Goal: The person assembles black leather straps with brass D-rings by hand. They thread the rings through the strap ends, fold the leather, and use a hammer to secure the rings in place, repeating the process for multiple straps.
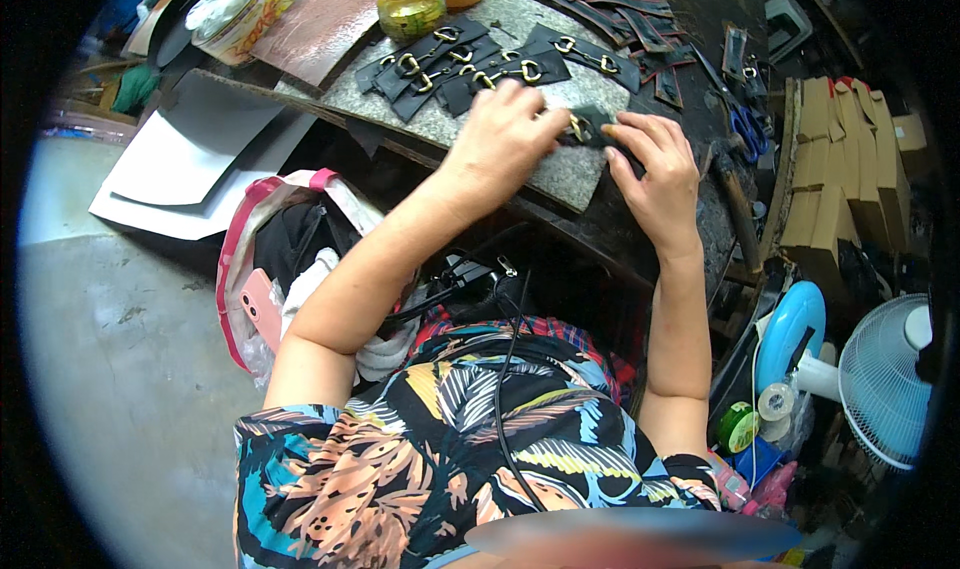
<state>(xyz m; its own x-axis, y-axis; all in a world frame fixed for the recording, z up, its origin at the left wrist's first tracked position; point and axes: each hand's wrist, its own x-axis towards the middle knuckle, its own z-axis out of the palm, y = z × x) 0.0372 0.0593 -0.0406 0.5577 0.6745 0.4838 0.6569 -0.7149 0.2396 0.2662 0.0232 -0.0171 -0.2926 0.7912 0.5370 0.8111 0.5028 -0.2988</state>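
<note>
L hand (505, 134) is at L end of a strap piece (600, 121), fingers curled; whether it grips is unclear (blur). The piece is btwn both hands, over grey slab (570, 174), long axis approx. L–R, black w/ gold-col. metal fitting (577, 126). R hand (657, 164), similarly near, has thumb and fingers apart at R end; hold unclear.

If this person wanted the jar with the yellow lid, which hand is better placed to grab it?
Probably the left hand: it is nearer the jar. The right hand is farther off, on the other side of the small black piece.
</note>
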